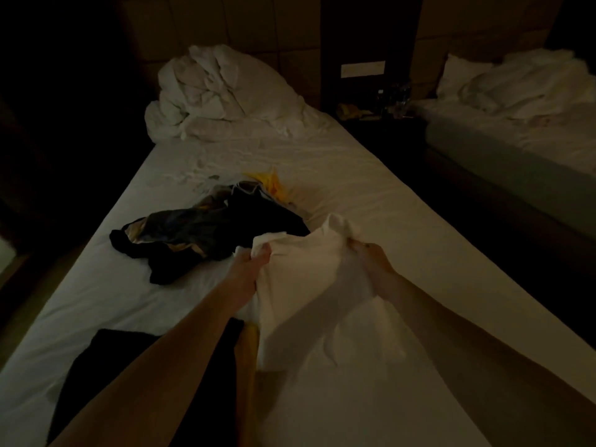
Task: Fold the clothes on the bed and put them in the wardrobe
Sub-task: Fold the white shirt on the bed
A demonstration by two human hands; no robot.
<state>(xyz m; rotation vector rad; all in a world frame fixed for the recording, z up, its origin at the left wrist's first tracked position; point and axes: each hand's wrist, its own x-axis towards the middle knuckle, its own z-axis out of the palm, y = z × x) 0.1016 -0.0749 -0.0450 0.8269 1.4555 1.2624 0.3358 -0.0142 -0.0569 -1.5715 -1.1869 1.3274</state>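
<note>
A white garment [309,285] hangs lifted above the bed [387,201] in the dim room. My left hand [250,266] grips its upper left edge and my right hand [371,256] grips its upper right edge. Behind it lies a heap of dark patterned clothes [206,233] with a yellow piece [274,185] at its far side. A flat black garment [106,359] rests near the bed's front left, with a yellow garment [250,343] showing beside my left forearm.
A crumpled white duvet [219,91] is piled at the head of the bed. A dark nightstand with bottles [393,98] stands between this bed and a second bed [516,108] at the right. A dark gap separates the two beds.
</note>
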